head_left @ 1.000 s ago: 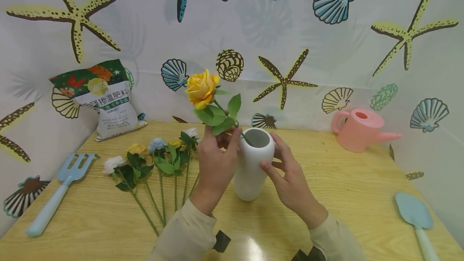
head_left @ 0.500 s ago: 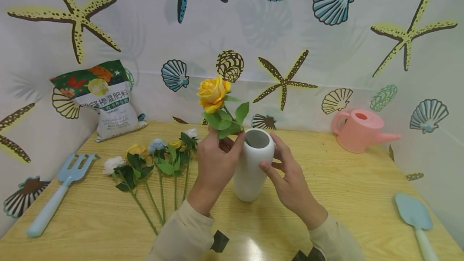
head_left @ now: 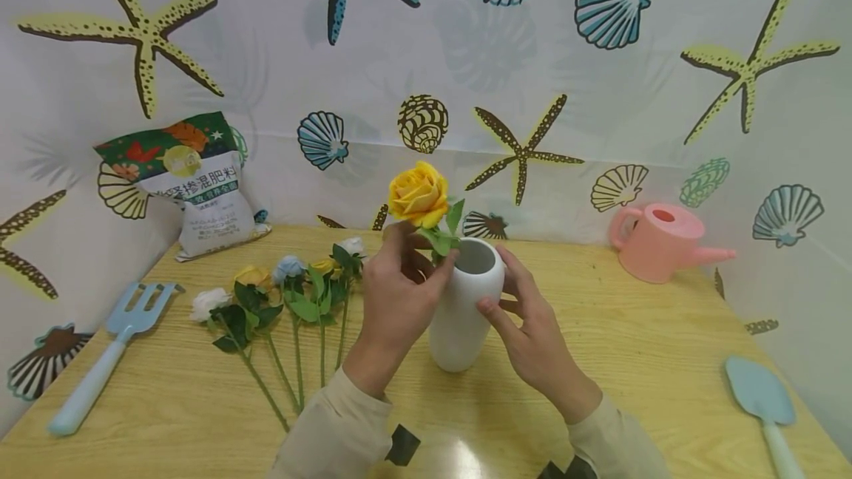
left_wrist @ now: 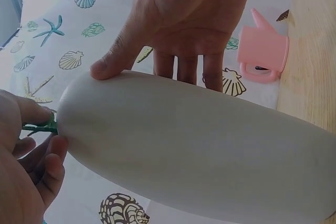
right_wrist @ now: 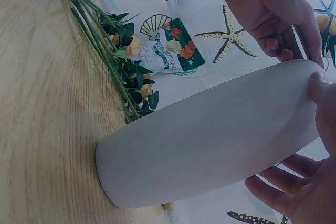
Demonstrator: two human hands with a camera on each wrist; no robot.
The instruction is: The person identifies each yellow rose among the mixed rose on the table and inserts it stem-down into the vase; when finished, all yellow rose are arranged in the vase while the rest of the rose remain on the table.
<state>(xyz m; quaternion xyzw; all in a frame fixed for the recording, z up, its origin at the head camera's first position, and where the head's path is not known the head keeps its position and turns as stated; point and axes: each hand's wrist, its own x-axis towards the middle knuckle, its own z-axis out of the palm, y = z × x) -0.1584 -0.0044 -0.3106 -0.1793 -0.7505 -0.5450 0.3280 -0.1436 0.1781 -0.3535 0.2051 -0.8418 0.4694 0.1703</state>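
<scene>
A yellow rose (head_left: 418, 195) with green leaves stands at the left side of the mouth of a white vase (head_left: 459, 324). My left hand (head_left: 398, 296) pinches its stem right at the rim, and the green stem (left_wrist: 39, 127) shows between thumb and fingers in the left wrist view. The lower stem is hidden by the vase wall. On the other side, my right hand (head_left: 532, 335) holds the vase near its top, thumb in front and fingers behind. The vase is upright, its base on the wooden table (head_left: 639, 390).
Several white, yellow and blue roses (head_left: 293, 294) lie left of the vase. Beyond them are a light-blue hand fork (head_left: 120, 338) and a fertilizer bag (head_left: 206, 191). A pink watering can (head_left: 662, 242) and a blue trowel (head_left: 759, 390) are on the right.
The yellow rose has moved right and down, its bloom now lower and closer over the vase mouth. My left hand has shifted slightly with it; the right hand and vase have stayed put.
</scene>
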